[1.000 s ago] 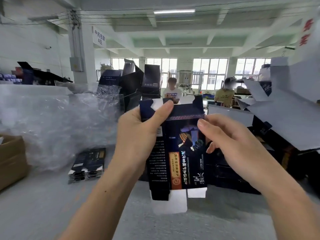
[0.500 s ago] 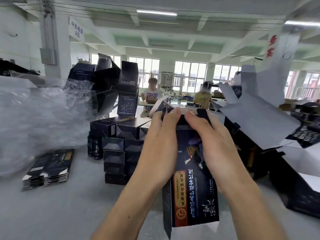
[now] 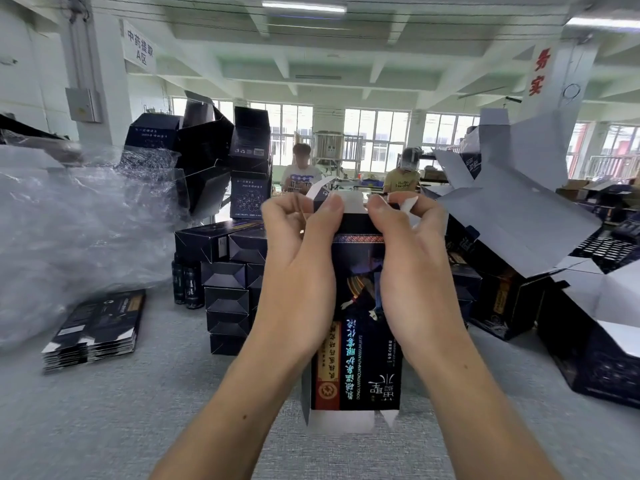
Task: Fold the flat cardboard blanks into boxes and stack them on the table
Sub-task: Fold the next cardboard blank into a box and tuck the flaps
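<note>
Hands have closed in: left hand [image 3: 298, 268] and right hand [image 3: 412, 268] pinch-grip the box [image 3: 360, 358] flaps, blocking stacked boxes [image 3: 225, 299].

Packing workshop: stacked boxes [image 3: 227, 299], flat blanks [image 3: 97, 327], seated workers [image 3: 302, 169].

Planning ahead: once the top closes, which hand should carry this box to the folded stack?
Left, probably: the left hand grips the box on the side nearest the stack of folded boxes; the right hand would reach across.
</note>
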